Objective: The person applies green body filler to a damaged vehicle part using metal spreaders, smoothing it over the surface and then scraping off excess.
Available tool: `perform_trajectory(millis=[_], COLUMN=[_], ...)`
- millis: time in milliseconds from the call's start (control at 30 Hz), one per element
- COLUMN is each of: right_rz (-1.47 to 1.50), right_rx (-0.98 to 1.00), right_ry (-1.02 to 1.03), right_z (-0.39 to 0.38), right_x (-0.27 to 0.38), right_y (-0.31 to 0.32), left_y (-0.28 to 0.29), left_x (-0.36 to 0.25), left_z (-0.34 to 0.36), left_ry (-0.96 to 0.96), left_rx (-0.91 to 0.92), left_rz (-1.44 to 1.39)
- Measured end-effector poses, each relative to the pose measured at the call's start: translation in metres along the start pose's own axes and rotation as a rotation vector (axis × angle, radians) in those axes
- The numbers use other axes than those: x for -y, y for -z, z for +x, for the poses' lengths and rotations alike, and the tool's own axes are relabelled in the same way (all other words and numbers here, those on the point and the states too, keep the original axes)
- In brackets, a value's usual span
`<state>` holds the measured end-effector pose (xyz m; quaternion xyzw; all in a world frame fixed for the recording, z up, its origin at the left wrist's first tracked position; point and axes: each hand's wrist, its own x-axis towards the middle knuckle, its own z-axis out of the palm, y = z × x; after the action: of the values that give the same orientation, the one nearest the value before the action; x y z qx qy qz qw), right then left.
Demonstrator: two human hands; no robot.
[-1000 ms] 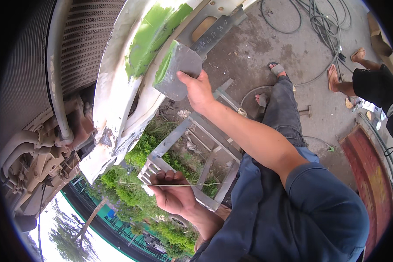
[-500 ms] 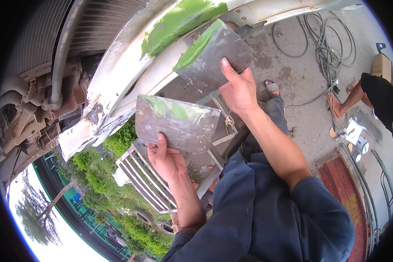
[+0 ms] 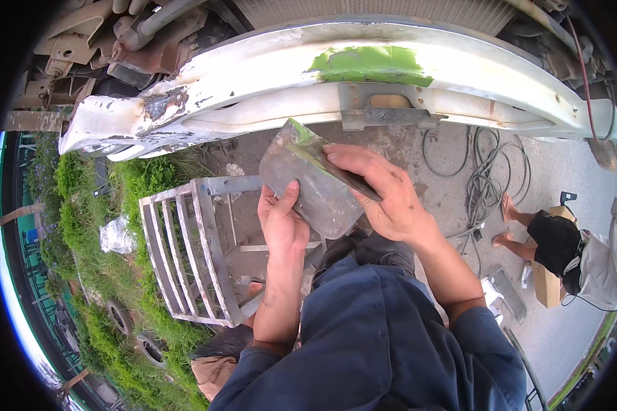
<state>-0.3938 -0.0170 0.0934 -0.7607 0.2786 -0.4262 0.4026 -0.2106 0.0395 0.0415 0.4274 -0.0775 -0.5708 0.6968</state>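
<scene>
Currently left hand (image 3: pixel 284 222) grips gray plate (image 3: pixel 308 192), long axis slanting upper-left to lower-right; right hand (image 3: pixel 389 198) grips second plate (image 3: pixel 355 181), nearly edge-on, same slant.

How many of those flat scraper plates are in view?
2: a grey plate in the left hand and a darker plate, tilted over it, in the right hand.

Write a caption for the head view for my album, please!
Left hand and right hand hold two plates, one smeared green, near a white bumper with a green patch.
</scene>
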Motion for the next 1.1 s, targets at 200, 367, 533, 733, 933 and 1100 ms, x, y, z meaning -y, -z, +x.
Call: perform_trajectory(millis=[200, 367, 533, 733, 933, 1100], right_rz=[-0.422, -0.605, -0.492, -0.393, 1.072, 1.483], right_rx=[0.308, 0.428, 0.539, 0.567, -0.741, -1.112], right_ry=[-0.081, -0.030, -0.291, -0.129, -0.760, -0.619], right_z=[-0.009, -0.017, -0.030, -0.099, -0.045, 0.037], right_x=[0.031, 0.037, 0.047, -0.017, -0.142, -0.199], right_y=[-0.014, -0.008, 0.009, 0.000, -0.023, -0.063], left_y=[0.019, 0.020, 0.024, 0.008, 0.038, 0.066], left_x=[0.010, 0.006, -0.003, -0.043, -0.077, -0.075], left_z=[-0.010, -0.020, -0.031, -0.044, -0.054, -0.074], left_ry=[-0.157, -0.132, -0.224, -0.372, -0.398, -0.350], left_rx=[-0.028, -0.085, -0.110, -0.104, -0.083, -0.202], left_rz=[0.083, 0.078, 0.155, 0.238, 0.100, 0.054])
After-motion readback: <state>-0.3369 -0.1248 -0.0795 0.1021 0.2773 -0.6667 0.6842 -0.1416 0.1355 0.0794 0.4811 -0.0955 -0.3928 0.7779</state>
